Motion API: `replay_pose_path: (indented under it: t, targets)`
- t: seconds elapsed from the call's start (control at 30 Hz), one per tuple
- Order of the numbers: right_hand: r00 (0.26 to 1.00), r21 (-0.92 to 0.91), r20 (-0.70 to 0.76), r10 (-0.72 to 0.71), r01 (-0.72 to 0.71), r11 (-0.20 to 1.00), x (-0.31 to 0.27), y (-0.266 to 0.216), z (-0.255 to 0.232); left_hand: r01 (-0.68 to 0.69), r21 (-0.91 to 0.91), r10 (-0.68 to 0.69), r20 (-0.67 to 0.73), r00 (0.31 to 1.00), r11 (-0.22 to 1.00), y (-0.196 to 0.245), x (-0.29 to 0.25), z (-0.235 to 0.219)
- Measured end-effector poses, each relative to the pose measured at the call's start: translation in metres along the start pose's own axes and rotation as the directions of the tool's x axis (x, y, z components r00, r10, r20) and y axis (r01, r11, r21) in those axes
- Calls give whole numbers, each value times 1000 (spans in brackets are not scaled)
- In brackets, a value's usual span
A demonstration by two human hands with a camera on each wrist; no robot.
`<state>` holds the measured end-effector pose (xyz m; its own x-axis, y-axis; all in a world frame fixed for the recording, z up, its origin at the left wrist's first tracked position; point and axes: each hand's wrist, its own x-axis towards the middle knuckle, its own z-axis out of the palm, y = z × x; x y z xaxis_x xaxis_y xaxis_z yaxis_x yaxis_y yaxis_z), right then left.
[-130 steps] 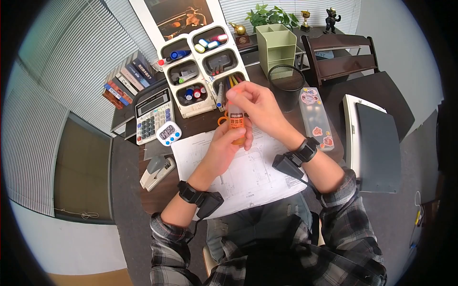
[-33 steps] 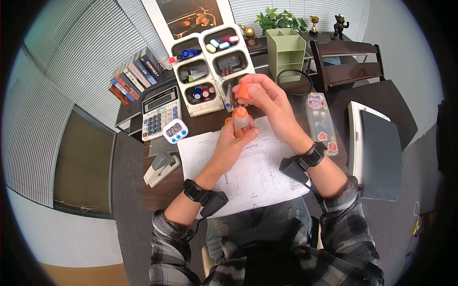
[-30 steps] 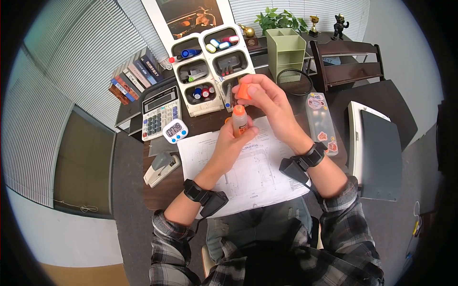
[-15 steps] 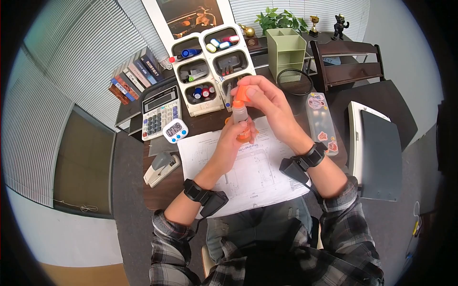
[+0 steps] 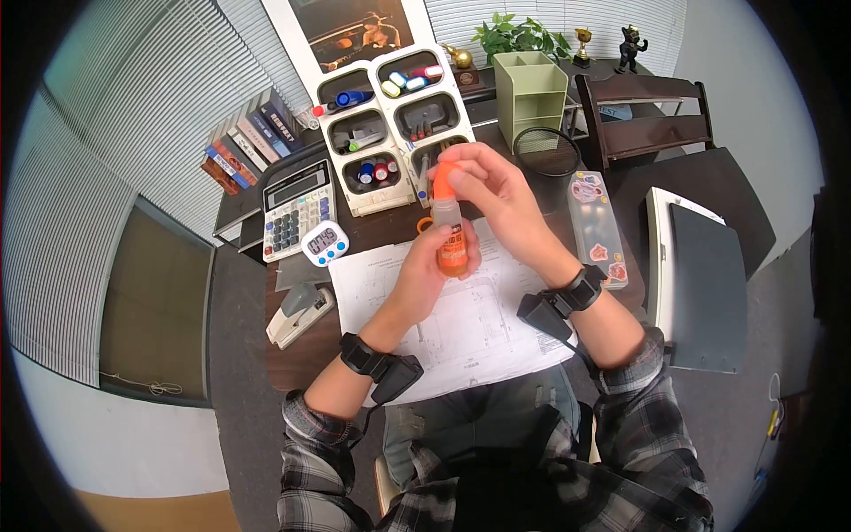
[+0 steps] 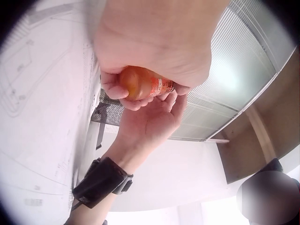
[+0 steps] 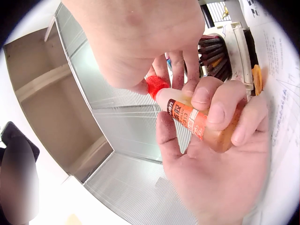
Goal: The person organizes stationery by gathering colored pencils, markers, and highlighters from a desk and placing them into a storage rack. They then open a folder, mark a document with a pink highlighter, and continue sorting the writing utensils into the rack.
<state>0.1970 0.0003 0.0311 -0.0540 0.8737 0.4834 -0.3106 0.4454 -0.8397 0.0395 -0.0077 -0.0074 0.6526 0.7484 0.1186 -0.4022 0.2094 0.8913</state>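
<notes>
My left hand [image 5: 420, 270] grips a liquid glue bottle [image 5: 453, 252], clear with an orange label and amber glue in its lower part. The bottle stands nearly upright above the paper sheets [image 5: 474, 332]. At its top, the thumb and fingers of my right hand [image 5: 498, 197] pinch the orange cap [image 5: 443, 183]. The right wrist view has the red-orange cap [image 7: 157, 86] over the bottle's neck, with left fingers wrapped round the bottle body [image 7: 185, 117]. Seen from the left wrist, the bottle's base [image 6: 136, 84] pokes out between the fingers.
A white organizer [image 5: 386, 202] with pens and markers stands behind the hands. Left are a calculator [image 5: 297, 213], a timer [image 5: 325, 243] and a stapler [image 5: 301, 315]. Right are a mesh pen holder [image 5: 548, 152] and a stickered pencil case [image 5: 596, 230]. Orange scissor handles [image 5: 424, 224] show behind the bottle.
About a second ago the cap was held apart from the bottle's exposed orange tip. The bottle has since tipped upright and the cap has come down over the tip.
</notes>
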Motion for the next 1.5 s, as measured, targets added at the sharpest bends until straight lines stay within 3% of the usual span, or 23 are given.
replay_pose_path:
  t: [0.17,0.4,0.7,0.9,0.97,1.5]
  targets:
    - [992,-27,32,123,-122,992,-3,-6,-2,-2,-104,6,34,999,995,4,1,2]
    - [992,-54,25,126,-124,991,-3,-6,0,22,-208,-8,65,998,978,3,1,1]
    - [987,-100,18,158,-155,983,-2,-5,-1,32,-126,-25,53,998,991,9,0,5]
    - [986,-104,23,166,-163,981,-3,-4,-3,14,-134,-8,46,999,991,8,0,4]
    - [968,-148,47,247,-238,960,-3,-9,-4,18,-138,-13,39,999,990,7,0,4]
    - [958,-122,46,284,-277,953,-3,-13,-4,20,-129,-17,29,999,991,6,-1,4]
